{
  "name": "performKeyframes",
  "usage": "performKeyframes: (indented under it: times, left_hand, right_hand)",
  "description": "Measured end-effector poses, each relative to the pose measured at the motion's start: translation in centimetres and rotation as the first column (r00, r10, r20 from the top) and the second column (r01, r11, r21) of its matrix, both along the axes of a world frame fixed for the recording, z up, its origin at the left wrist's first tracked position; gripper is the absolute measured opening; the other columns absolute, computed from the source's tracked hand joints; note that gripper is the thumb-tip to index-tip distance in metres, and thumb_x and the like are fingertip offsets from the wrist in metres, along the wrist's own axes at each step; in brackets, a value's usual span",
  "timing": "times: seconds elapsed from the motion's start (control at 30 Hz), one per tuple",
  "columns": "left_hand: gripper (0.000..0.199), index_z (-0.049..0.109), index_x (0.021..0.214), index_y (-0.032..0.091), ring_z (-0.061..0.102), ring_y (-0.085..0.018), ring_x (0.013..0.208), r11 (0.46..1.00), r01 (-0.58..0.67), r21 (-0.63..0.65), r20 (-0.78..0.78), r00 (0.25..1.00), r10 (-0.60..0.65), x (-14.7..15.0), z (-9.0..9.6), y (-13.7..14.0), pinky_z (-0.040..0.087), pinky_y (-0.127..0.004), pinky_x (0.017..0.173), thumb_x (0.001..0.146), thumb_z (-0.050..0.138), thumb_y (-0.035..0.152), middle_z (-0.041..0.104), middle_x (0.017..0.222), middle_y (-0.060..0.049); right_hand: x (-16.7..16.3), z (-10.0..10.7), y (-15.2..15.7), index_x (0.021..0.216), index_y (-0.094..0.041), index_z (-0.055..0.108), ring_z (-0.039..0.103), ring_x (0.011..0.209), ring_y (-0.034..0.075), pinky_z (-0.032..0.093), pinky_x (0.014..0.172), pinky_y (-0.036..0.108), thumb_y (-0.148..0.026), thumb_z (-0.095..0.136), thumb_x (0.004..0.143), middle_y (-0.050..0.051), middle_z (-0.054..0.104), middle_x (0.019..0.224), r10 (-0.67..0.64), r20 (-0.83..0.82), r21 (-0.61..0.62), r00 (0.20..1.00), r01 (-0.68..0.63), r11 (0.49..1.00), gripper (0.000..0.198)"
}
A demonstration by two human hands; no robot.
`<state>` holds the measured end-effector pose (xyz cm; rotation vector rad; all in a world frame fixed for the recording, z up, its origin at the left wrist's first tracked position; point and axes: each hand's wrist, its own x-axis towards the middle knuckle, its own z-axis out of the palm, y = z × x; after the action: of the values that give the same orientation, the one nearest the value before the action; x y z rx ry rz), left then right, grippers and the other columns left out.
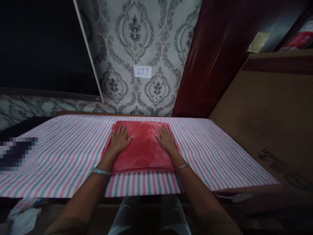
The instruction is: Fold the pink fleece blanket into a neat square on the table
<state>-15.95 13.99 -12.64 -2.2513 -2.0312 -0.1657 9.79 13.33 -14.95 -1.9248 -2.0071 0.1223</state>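
Observation:
A red folded cloth (140,148), roughly square and soft-looking, lies flat on a striped tablecloth (70,153). My left hand (119,139) rests palm down on its upper left part, fingers spread and thumb pointing inward. On the upper right part lies my right hand (166,138), also flat with its fingers apart. Neither hand grips the cloth; both only touch its top. Lighter, smoother patches show on the surface between the hands. A pale bangle circles my left wrist, and a thin metal one my right.
Patterned wallpaper behind the table carries a white label (142,71) reading 277. A large dark screen (46,45) hangs at the left. Close on the right stands a big cardboard box (269,120), beside a dark red wooden panel (210,58). Bags (24,218) lie below the table's left front.

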Motion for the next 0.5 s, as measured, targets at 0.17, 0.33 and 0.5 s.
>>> performKeyframes:
  times: [0.17, 0.33, 0.5]
  left_hand:
    - [0.066, 0.032, 0.154, 0.014, 0.021, -0.032, 0.150, 1.000, -0.004, -0.003, -0.002, 1.000, 0.004, 0.2, 0.1, 0.2, 0.021, -0.062, 0.116, 0.098, 0.028, 0.048, 0.028, 0.162, -0.014]
    - [0.068, 0.030, 0.155, 0.012, 0.017, -0.032, 0.151, 0.998, -0.008, -0.062, 0.011, 1.000, 0.009, -0.3, 0.6, 0.3, 0.018, -0.062, 0.116, 0.097, 0.030, 0.048, 0.023, 0.163, -0.016]
    - [0.064, 0.056, 0.140, 0.020, 0.040, -0.037, 0.140, 0.981, 0.033, -0.192, 0.050, 0.998, -0.024, -1.0, 4.5, 3.4, 0.039, -0.054, 0.106, 0.086, 0.053, 0.055, 0.046, 0.152, -0.016]
  right_hand:
    - [-0.3, 0.5, 0.0, 0.155, -0.026, 0.031, 0.014, 0.151, 0.029, 0.018, 0.118, 0.054, -0.046, 0.036, 0.100, 0.005, 0.021, 0.164, 0.002, -0.001, -0.013, 1.000, -0.002, 1.000, 0.058]
    - [-0.7, 2.2, 0.0, 0.155, -0.025, 0.031, 0.013, 0.151, 0.029, 0.015, 0.118, 0.054, -0.047, 0.034, 0.101, 0.006, 0.021, 0.164, -0.004, 0.015, -0.116, 1.000, 0.006, 0.993, 0.059]
    - [-1.7, 6.2, 2.0, 0.149, -0.024, 0.041, 0.026, 0.146, 0.028, 0.020, 0.115, 0.053, -0.045, 0.033, 0.100, 0.010, 0.037, 0.157, -0.022, 0.000, -0.120, 1.000, 0.022, 0.993, 0.054]
